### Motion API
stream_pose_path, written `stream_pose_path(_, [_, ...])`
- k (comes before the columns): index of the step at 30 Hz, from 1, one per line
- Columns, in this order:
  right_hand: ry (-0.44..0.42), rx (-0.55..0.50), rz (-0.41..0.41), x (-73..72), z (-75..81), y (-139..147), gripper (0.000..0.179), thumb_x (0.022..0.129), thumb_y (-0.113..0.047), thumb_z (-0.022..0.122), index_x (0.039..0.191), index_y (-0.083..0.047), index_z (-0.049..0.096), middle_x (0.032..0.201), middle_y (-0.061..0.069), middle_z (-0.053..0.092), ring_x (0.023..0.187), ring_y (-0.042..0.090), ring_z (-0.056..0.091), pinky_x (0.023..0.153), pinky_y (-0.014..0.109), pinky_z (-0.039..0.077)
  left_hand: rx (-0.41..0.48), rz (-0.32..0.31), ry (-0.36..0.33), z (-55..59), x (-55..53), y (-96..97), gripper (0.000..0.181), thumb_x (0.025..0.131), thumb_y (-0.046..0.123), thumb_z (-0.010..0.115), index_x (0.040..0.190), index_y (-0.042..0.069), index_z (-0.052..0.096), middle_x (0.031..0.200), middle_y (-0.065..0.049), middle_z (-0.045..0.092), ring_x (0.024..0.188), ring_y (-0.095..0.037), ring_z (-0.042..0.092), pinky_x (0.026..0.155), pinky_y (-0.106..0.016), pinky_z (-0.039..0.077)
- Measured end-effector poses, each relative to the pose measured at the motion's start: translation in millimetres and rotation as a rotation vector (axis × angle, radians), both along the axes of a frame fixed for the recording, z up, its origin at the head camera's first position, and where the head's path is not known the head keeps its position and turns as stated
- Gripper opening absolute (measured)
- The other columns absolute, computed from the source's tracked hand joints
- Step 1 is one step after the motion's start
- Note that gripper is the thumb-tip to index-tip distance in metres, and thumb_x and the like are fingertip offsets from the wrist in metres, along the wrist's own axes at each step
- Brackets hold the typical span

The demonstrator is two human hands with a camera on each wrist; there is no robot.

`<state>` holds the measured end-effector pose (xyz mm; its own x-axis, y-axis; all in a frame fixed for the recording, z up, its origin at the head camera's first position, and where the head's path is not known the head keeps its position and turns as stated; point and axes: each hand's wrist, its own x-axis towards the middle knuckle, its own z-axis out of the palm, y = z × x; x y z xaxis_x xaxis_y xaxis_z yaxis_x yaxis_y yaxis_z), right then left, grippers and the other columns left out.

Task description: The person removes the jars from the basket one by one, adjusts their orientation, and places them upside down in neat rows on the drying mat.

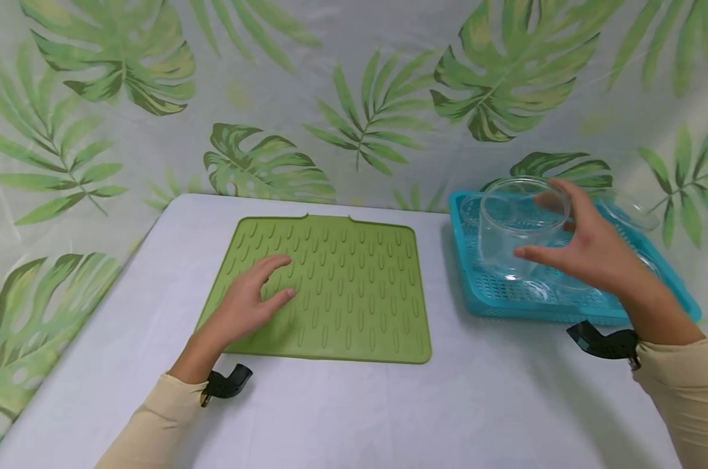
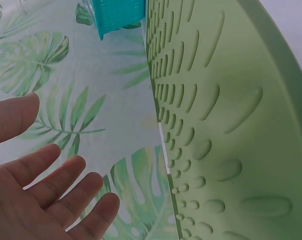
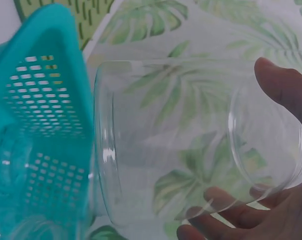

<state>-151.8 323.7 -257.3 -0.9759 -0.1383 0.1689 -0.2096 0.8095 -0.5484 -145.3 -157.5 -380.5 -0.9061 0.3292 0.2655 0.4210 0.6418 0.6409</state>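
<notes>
My right hand [image 1: 600,251] grips a clear, round glass jar [image 1: 500,244], thumb on the near side and fingers round the far side. The jar is held upright over the blue perforated basket [image 1: 523,312]. In the right wrist view its wall is see-through, with only the leaf-patterned backdrop showing through it. My left hand [image 1: 247,303] hovers over the left part of the green drying mat [image 1: 354,299], thumb and fingers spread apart, holding nothing.
Other clear glass pieces lie in the basket, and one clear round piece [image 1: 630,212] shows at its back right side. A white cloth [image 1: 342,417] covers the table. The leaf-printed backdrop [image 1: 377,78] rises right behind the table's far edge.
</notes>
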Motion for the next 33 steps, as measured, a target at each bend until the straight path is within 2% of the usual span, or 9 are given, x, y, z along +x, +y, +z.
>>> stream_pose_path(6, [-0.026,0.005,0.024,-5.3,14.2,-17.3,0.113,0.081,-0.03,0.083,0.161,-0.026,0.003,0.156,0.022,0.035,0.132,0.051,0.036,0.096,0.069,0.035,-0.011,0.011,-0.017,2.4,0.4,-1.2,0.055,0.095,0.018,0.067,0.145,0.006,0.048,0.15,-0.016,0.048,0.143,-0.037,0.041,0.116,-0.058,0.036])
stream_pose_path(11, [-0.016,0.004,0.069,-9.2,21.1,-35.4,0.114,0.079,-0.029,0.084,0.161,-0.026,0.005,0.158,0.022,0.031,0.137,0.049,0.035,0.104,0.07,0.033,-0.012,0.014,-0.021,3.3,1.2,-2.4,0.055,0.095,0.018,0.067,0.145,0.006,0.048,0.15,-0.017,0.048,0.143,-0.038,0.041,0.116,-0.059,0.035])
stream_pose_path(14, [0.002,0.03,0.085,-12.9,22.4,-45.9,0.115,0.079,-0.031,0.085,0.161,-0.025,0.004,0.162,0.02,0.023,0.141,0.048,0.031,0.105,0.072,0.032,-0.011,0.015,-0.012,3.8,1.5,-3.2,0.054,0.095,0.018,0.066,0.144,0.006,0.048,0.149,-0.017,0.049,0.142,-0.038,0.041,0.115,-0.059,0.036])
stream_pose_path(19, [0.033,0.088,0.113,-21.1,22.6,-64.4,0.116,0.077,-0.034,0.086,0.161,-0.02,0.007,0.163,0.018,0.025,0.146,0.046,0.028,0.105,0.073,0.031,-0.003,0.012,-0.002,5.3,0.9,-2.9,0.054,0.094,0.017,0.067,0.144,0.005,0.048,0.148,-0.018,0.05,0.142,-0.038,0.042,0.115,-0.06,0.037])
stream_pose_path(22, [0.066,0.139,0.149,-24.0,21.5,-76.3,0.113,0.075,-0.031,0.087,0.16,-0.013,0.014,0.158,0.021,0.034,0.143,0.046,0.032,0.106,0.07,0.034,0.002,0.014,0.006,6.3,0.5,-2.7,0.054,0.094,0.017,0.067,0.144,0.006,0.049,0.148,-0.018,0.05,0.141,-0.038,0.043,0.113,-0.059,0.039])
stream_pose_path(26, [0.124,0.208,0.21,-27.6,15.3,-88.4,0.107,0.073,-0.027,0.088,0.157,-0.006,0.024,0.155,0.024,0.038,0.142,0.046,0.033,0.11,0.067,0.032,0.004,0.013,0.027,6.6,0.1,-3.2,0.053,0.094,0.017,0.067,0.143,0.005,0.049,0.147,-0.018,0.051,0.139,-0.037,0.046,0.106,-0.057,0.046])
stream_pose_path(33, [0.141,0.25,0.255,-30.4,4.4,-101.1,0.107,0.073,-0.031,0.088,0.156,-0.006,0.025,0.158,0.021,0.035,0.146,0.044,0.031,0.114,0.066,0.03,0.013,0.01,0.048,7.6,0.8,-2.3,0.054,0.093,0.016,0.069,0.142,0.004,0.05,0.145,-0.018,0.053,0.137,-0.036,0.048,0.102,-0.054,0.051])
